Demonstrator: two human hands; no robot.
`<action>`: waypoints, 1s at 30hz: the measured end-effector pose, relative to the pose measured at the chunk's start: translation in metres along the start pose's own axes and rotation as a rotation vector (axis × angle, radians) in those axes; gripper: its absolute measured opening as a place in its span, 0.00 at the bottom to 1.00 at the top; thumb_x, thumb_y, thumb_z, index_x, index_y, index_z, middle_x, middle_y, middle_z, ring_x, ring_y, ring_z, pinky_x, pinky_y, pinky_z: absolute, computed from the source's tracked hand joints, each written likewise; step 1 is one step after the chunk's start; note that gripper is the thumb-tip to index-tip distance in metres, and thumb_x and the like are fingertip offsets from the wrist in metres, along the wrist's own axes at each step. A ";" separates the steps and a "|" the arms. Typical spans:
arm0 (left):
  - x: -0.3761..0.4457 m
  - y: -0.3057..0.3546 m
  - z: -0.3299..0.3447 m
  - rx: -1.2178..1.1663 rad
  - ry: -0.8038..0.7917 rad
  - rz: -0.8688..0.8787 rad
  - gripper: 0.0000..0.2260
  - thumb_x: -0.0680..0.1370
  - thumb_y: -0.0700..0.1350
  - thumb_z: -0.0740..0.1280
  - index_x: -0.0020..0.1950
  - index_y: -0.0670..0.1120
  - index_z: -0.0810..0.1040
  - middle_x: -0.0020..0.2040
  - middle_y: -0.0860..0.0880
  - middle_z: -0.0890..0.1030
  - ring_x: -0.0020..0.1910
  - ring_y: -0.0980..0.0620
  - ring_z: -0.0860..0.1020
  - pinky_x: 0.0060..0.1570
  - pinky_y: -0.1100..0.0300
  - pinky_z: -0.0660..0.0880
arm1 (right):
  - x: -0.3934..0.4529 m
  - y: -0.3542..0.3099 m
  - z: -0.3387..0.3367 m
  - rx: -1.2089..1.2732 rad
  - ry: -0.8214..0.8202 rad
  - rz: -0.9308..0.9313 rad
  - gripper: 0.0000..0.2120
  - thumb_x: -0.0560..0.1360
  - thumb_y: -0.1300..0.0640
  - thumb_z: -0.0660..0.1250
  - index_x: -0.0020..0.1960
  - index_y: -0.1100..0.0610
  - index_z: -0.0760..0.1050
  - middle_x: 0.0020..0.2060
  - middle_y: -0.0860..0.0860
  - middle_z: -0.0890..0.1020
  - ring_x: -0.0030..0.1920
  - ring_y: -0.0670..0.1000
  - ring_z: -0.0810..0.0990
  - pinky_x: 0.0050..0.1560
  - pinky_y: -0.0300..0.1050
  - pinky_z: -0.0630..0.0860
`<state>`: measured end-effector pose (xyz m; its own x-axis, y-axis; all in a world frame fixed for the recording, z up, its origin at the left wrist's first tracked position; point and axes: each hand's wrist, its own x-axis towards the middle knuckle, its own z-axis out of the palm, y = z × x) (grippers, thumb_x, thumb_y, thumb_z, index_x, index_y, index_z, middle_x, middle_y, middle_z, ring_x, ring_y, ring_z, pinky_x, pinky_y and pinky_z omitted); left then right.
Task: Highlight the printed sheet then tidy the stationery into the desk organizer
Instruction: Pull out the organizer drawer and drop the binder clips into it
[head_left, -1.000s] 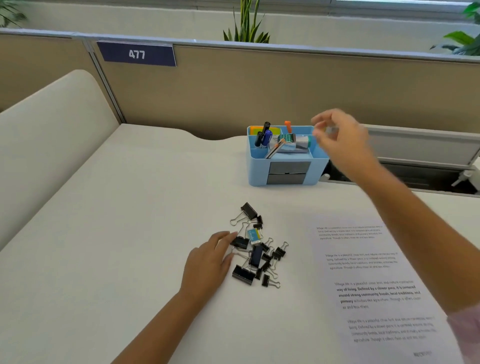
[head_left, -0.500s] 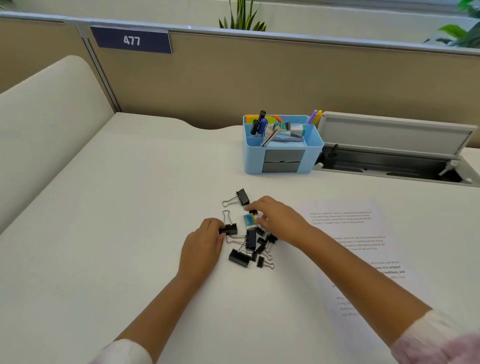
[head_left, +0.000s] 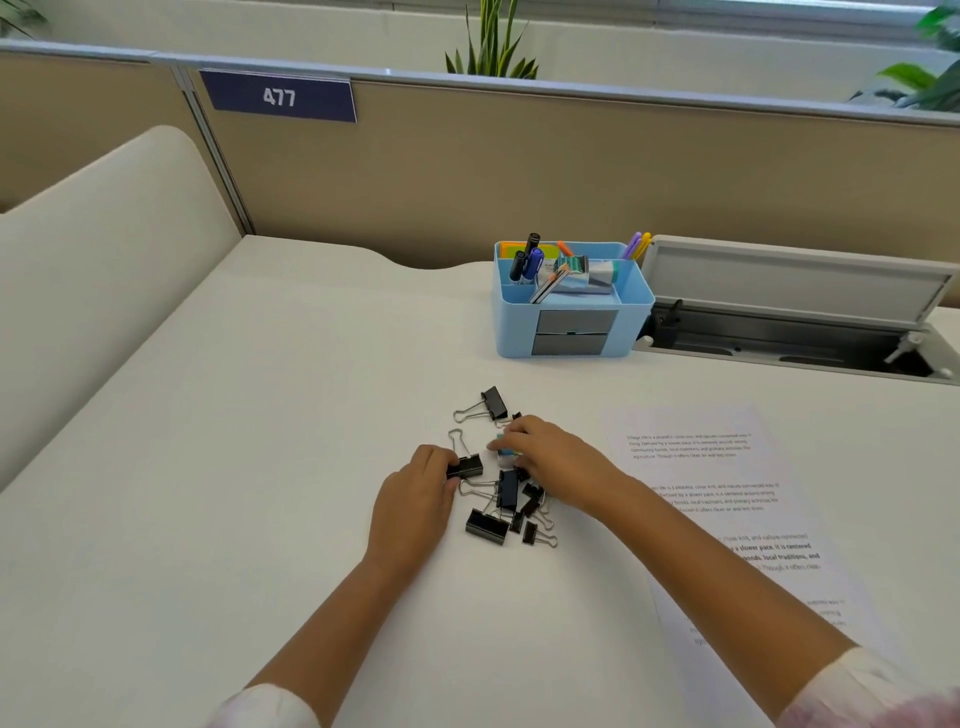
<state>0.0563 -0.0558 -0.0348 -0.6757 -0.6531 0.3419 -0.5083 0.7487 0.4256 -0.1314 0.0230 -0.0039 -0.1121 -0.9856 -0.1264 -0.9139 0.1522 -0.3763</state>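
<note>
Reading "477" in white digits, a dark blue sign (head_left: 279, 96) is hanging on the tan partition (head_left: 519, 166) behind the white desk (head_left: 234, 467) in the head view. The printed sheet (head_left: 727, 499) is lying flat on the desk at the right, its long axis running from the far edge toward the person and leaning slightly right; several short paragraphs of small print are showing, with a few bolder lines in the third block, but the words are too small to read surely, and no coloured marking is showing on them. The right forearm is crossing its near left corner.

Left of the sheet, a loose pile of black binder clips (head_left: 506, 499) with silver wire handles is sitting, pointing every which way. The left hand (head_left: 415, 499) is pinching one black clip (head_left: 465, 466) between thumb and curled fingers at the pile's left edge. The right hand (head_left: 545, 457) is curling its fingers round a small blue and green item (head_left: 503, 453) at the pile's far side; what that item is cannot be told.

Beyond the pile, the light blue desk organizer (head_left: 571, 322) is standing upright with two grey drawers facing the person, holding dark pens, sticky notes and highlighters. Just beside it on the right, a grey cable hatch (head_left: 795, 291) is standing open.
</note>
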 end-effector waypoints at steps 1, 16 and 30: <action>0.000 0.000 0.000 0.002 0.005 0.001 0.09 0.71 0.36 0.70 0.48 0.44 0.75 0.45 0.47 0.78 0.28 0.45 0.75 0.27 0.56 0.70 | -0.002 0.000 0.001 0.019 0.024 0.006 0.27 0.74 0.70 0.58 0.67 0.49 0.68 0.65 0.49 0.68 0.62 0.51 0.71 0.57 0.44 0.73; 0.000 0.000 0.002 -0.010 0.005 -0.032 0.07 0.71 0.36 0.70 0.46 0.43 0.75 0.44 0.47 0.78 0.28 0.45 0.74 0.27 0.57 0.67 | -0.029 0.039 -0.053 0.137 0.317 0.213 0.20 0.77 0.56 0.61 0.68 0.47 0.65 0.66 0.50 0.70 0.46 0.45 0.76 0.55 0.47 0.76; -0.002 -0.003 0.004 -0.040 0.023 -0.007 0.13 0.70 0.36 0.71 0.47 0.48 0.70 0.44 0.49 0.78 0.27 0.47 0.74 0.26 0.55 0.71 | 0.029 0.101 -0.155 0.102 0.552 0.491 0.20 0.77 0.62 0.62 0.68 0.54 0.65 0.65 0.55 0.73 0.60 0.55 0.74 0.49 0.44 0.71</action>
<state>0.0572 -0.0568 -0.0403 -0.6595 -0.6612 0.3577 -0.4912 0.7392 0.4608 -0.2873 -0.0016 0.0968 -0.7027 -0.6915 0.1675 -0.6702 0.5641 -0.4823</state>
